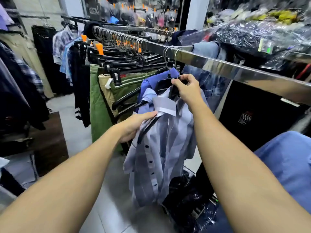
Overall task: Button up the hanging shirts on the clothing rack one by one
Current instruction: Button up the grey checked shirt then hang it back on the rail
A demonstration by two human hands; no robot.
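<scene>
Shirt: pale blue shirt (pixel 161 148), thin smooth cloth with dark round buttons down a white placket; hangs below the rail on a black hanger (pixel 148 126), beside a darker blue shirt (pixel 151 81).
Rail: flat polished metal rail (pixel 210 63), mirror-bright, holding wire hooks.
Left hand (pixel 134 125): fingers curled round the hanger's arm at the shirt's shoulder.
Right hand (pixel 186 89): raised, fingers pinching the hanger neck under the hook.

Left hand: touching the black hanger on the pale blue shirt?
Touching. In the head view the left hand grips the pale blue shirt at the shoulder, its fingers lying along the black hanger arm with no gap.
</scene>
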